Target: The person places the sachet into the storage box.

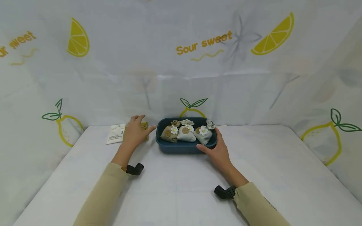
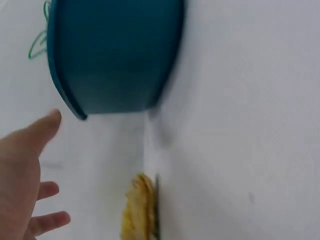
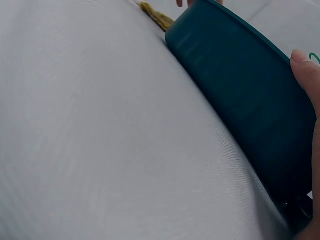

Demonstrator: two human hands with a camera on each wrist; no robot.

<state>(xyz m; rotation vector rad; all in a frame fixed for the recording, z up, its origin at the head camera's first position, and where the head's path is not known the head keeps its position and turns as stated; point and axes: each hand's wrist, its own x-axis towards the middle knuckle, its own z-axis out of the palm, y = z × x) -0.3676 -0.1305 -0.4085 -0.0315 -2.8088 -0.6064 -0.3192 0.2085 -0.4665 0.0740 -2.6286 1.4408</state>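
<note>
A dark blue-green plastic basin (image 1: 181,149) stands toward the back of the table, with three small drawstring sachets in it. The brown sachet (image 1: 167,135) is at the left, the white sachet (image 1: 185,135) in the middle and the pale grey sachet (image 1: 204,138) at the right; each bears a white flower. My right hand (image 1: 216,152) grips the basin's right end, thumb at the front rim and fingers around the side. Just left of the basin, my left hand (image 1: 135,131) is spread, its thumb (image 2: 47,127) apart from the basin wall, holding nothing.
A white printed packet (image 1: 116,134) lies left of my left hand. Partly hidden behind that hand is a mustard-yellow textured item (image 1: 145,126), also in the left wrist view. A white lemon-print cloth backdrop (image 1: 169,91) rises behind the table.
</note>
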